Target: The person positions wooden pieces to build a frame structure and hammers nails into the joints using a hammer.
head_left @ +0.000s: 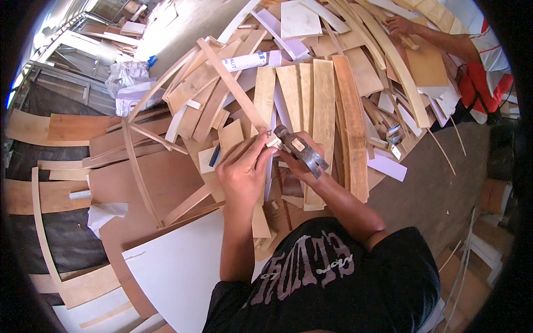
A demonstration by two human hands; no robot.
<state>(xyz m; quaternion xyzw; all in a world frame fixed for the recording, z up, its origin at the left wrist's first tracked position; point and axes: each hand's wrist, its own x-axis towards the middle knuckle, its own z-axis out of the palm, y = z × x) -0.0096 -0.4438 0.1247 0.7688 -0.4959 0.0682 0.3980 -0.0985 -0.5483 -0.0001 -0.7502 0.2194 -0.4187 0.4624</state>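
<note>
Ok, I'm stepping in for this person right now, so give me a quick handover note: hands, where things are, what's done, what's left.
Left hand: pinches a small nail upright on the thin wood strip.
Right hand: grips the claw hammer, head close beside the nail.
Strip lies diagonally on the curved slat frame, over the pile of plywood offcuts.
Done: nail is placed, not visibly driven.
Left: probably driving it in.
Another person's hand works at the far side.

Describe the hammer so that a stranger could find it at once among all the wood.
Start at the big heap of plywood strips in the middle of the picture. At its near edge the person's right hand holds a claw hammer, next to the left hand. It is the only dark metal tool among pale wood.
</note>
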